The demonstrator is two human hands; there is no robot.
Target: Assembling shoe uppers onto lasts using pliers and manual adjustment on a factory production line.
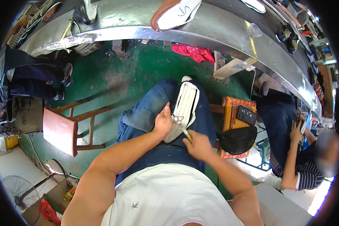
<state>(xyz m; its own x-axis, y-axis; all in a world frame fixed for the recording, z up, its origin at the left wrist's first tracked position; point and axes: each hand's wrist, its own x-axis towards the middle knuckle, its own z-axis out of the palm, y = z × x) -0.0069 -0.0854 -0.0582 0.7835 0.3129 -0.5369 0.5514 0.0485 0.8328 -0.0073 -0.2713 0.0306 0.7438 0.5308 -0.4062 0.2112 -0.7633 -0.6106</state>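
Observation:
A white shoe upper [185, 100], sole side up with a dark gap along one edge, lies lengthwise on my lap between my thighs. My left hand [164, 121] is closed on the shoe's left edge, near its closer end. In my right hand [199, 144] is the handle of a scraper-like hand tool [184, 130]. Its triangular metal loop head rests at the shoe's sole side, close to my left fingers. Whether the loop presses on the surface or sits just above it, I cannot tell.
A metal workbench [132, 32] curves across the front, bearing a brown-and-white shoe [173, 17] and a black shoe [83, 13]. A wooden stool [60, 130] stands left. At right, a seat holds a phone [246, 115] and a black pouch [238, 140]. A co-worker [290, 147] sits beyond.

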